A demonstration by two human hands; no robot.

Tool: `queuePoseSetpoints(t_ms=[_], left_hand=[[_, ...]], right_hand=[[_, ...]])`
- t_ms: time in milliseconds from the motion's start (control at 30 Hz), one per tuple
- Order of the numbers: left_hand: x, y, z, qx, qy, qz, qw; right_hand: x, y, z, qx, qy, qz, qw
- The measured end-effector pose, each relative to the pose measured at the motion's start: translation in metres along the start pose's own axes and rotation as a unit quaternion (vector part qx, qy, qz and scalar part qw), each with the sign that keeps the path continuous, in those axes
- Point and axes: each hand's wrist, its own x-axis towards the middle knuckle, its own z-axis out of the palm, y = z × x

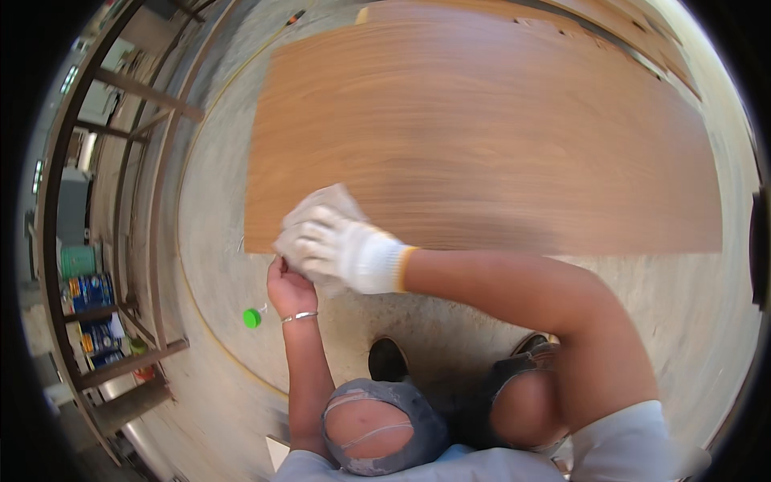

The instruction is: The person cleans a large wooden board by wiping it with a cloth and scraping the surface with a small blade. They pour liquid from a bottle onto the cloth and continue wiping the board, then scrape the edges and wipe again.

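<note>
A large brown wood-grain board (482, 136) lies flat in front of me. At its near left corner, my right hand (331, 245), in a white knitted glove with a yellow cuff edge, grips a pale crumpled cloth (341, 197), slightly blurred. My left hand (289, 289) is bare, with a silver bracelet (299, 316) at the wrist. It sits just below the cloth, close to the board's corner. The cloth and glove hide most of its fingers, so whether it grips the cloth or the board edge does not show.
A green cap (251, 318) lies on the concrete floor left of my left hand. A yellow hose or cord (189, 153) curves along the left side. Beyond it stands a brown frame rack (161, 145), with cans and boxes (90, 293) behind. More wooden panels (634, 40) lie at the far right.
</note>
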Motion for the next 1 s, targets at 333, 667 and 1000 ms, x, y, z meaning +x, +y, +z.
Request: queuePoseSetpoints(t_ms=[333, 667, 1000], left_hand=[[0.008, 0.004, -0.011, 0.039, 0.019, 0.005, 0.999], [-0.020, -0.041, 0.005, 0.102, -0.084, 0.060, 0.989], [-0.057, -0.036, 0.026, 0.232, -0.084, 0.106, 0.963]], right_hand=[[-0.145, -0.001, -0.124, 0.003, -0.127, 0.106, 0.986], [-0.245, -0.037, -0.135, -0.132, -0.146, 0.240, 0.951], [-0.076, -0.037, -0.023, 0.018, 0.022, 0.137, 0.990]])
